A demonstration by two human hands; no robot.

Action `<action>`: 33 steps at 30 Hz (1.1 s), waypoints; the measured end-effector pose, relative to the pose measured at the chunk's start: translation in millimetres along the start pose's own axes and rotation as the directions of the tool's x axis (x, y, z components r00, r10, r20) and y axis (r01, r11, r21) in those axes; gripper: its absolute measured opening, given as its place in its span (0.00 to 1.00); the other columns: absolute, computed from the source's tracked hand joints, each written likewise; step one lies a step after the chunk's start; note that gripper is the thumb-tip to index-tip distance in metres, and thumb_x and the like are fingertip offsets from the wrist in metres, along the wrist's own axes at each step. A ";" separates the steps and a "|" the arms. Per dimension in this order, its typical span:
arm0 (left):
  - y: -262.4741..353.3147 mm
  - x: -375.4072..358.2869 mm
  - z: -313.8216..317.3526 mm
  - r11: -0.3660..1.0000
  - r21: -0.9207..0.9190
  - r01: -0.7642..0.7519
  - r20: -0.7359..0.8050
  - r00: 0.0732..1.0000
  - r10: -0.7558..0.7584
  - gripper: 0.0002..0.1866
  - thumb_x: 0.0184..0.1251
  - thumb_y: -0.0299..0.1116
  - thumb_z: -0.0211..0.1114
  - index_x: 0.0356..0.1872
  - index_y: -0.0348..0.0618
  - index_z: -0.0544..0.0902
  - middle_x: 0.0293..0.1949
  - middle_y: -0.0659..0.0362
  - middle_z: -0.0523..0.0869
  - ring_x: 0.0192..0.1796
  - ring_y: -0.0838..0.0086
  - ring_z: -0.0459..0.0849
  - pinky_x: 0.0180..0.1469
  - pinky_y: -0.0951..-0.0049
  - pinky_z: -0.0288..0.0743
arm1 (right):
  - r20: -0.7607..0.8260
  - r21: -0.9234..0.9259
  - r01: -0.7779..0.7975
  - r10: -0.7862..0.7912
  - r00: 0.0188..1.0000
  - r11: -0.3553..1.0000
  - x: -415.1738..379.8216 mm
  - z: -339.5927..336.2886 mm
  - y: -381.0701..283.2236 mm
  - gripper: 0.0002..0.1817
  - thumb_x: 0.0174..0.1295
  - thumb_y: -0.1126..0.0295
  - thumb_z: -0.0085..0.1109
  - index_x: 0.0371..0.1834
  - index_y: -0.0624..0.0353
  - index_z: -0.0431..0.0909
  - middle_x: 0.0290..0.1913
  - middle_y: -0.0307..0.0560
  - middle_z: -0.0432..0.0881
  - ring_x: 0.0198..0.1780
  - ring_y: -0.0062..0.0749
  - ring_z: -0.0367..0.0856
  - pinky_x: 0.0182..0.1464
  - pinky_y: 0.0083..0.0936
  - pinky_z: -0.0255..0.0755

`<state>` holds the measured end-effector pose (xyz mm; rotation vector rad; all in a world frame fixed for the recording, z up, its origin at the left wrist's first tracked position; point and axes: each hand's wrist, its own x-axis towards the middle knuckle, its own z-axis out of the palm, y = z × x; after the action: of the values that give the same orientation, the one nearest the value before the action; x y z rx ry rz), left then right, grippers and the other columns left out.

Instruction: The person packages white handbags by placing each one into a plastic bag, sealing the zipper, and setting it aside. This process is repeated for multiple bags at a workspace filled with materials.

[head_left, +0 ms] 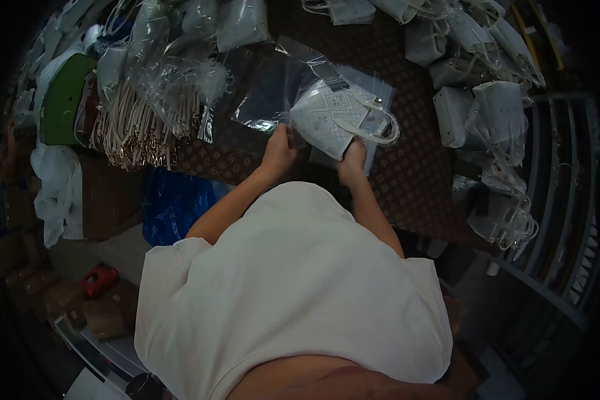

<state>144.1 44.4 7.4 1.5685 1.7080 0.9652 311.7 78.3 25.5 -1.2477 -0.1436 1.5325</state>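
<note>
Both hands are up at the middle of the brown patterned table (pixel 407 180), working one white handbag (pixel 330 120) that sits half inside a clear plastic bag (pixel 293 80). The left hand (pixel 278 150) pinches the plastic at the bag's near left edge, fingers closed on it; the right hand (pixel 353 160) grips the handbag's lower corner, fingers curled under. The handbag's strap loops out toward three o'clock. At nine o'clock from the hands lies a bundle of pale straps (pixel 137 127) with metal clips, partly under crumpled plastic, and beyond it a green bag (pixel 63 100). At two o'clock, a heap of white bagged handbags (pixel 487 100) crowds the table's right side. The person's white shirt (pixel 293 293) fills the foreground, hiding the near table edge.
</note>
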 end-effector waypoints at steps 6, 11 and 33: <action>28.2 6.5 -3.4 0.988 -0.147 0.036 -0.077 0.996 -0.048 0.16 0.48 0.21 0.59 0.41 0.36 0.68 0.28 0.48 0.76 0.30 0.55 0.77 0.33 0.65 0.70 | -0.002 0.136 -0.119 0.120 0.993 0.984 5.3 1.3 2.2 0.15 0.61 0.65 0.45 0.48 0.60 0.72 0.45 0.44 0.77 0.43 0.33 0.77 0.43 0.30 0.73; 26.7 26.3 -27.6 0.986 0.160 -0.048 -0.210 0.974 0.081 0.16 0.53 0.23 0.57 0.45 0.40 0.72 0.29 0.51 0.76 0.28 0.58 0.77 0.32 0.65 0.71 | 0.179 -0.522 -0.252 0.394 0.902 0.815 9.5 -32.1 50.8 0.21 0.63 0.55 0.46 0.53 0.58 0.68 0.48 0.45 0.74 0.48 0.31 0.71 0.49 0.25 0.66; -48.9 2.3 -9.9 0.955 -0.152 0.255 -0.281 0.915 -0.289 0.11 0.57 0.25 0.57 0.42 0.36 0.77 0.32 0.51 0.80 0.32 0.61 0.79 0.38 0.71 0.73 | 0.860 -0.498 0.861 -0.190 0.474 -0.103 105.0 7.0 -55.5 0.05 0.54 0.75 0.53 0.30 0.67 0.74 0.28 0.59 0.77 0.31 0.52 0.77 0.32 0.37 0.69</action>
<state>109.2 44.2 -28.3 1.1131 1.9776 1.1755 358.7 184.7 0.3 -1.1989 -2.1675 0.7184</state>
